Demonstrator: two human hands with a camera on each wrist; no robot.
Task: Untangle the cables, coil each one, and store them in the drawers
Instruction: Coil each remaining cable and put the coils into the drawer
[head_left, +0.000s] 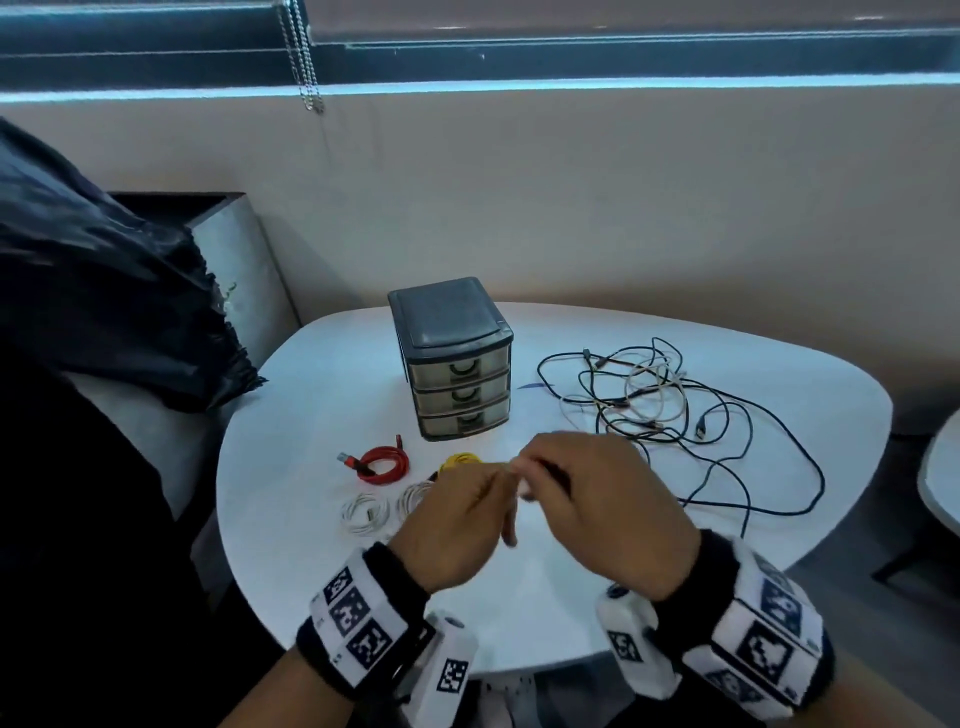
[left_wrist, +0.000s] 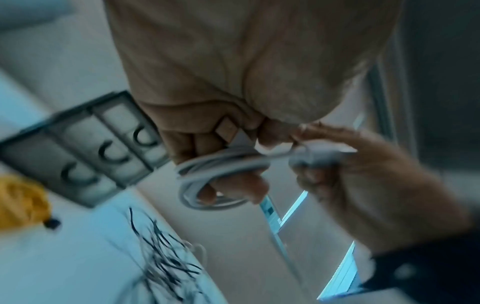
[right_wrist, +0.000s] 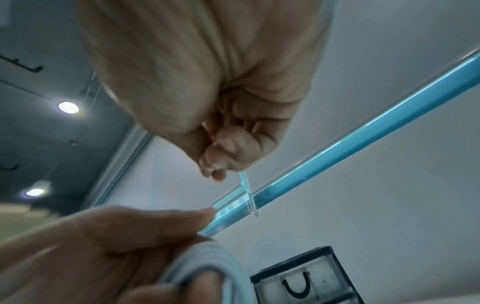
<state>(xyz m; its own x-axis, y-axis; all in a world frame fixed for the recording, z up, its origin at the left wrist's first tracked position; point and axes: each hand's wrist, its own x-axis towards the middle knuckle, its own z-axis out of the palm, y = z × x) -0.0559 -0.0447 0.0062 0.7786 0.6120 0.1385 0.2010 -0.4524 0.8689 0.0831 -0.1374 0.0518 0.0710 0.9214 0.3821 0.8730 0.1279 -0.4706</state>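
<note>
Your left hand (left_wrist: 207, 131) grips the light, springy white cable coil (left_wrist: 215, 181); your right hand (left_wrist: 363, 174) pinches its loose end. Hold across all loops.

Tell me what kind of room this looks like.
Probably an office or lounge corner: a round white table by a window with bead-chain blinds, a padded seat alongside, and recessed ceiling lights.

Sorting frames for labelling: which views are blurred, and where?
Head view: sharp on the drawer unit and tangled cables, only the fingers smear. Left wrist view: right hand and table motion-blurred. Right wrist view: left hand and white cable soft.
</note>
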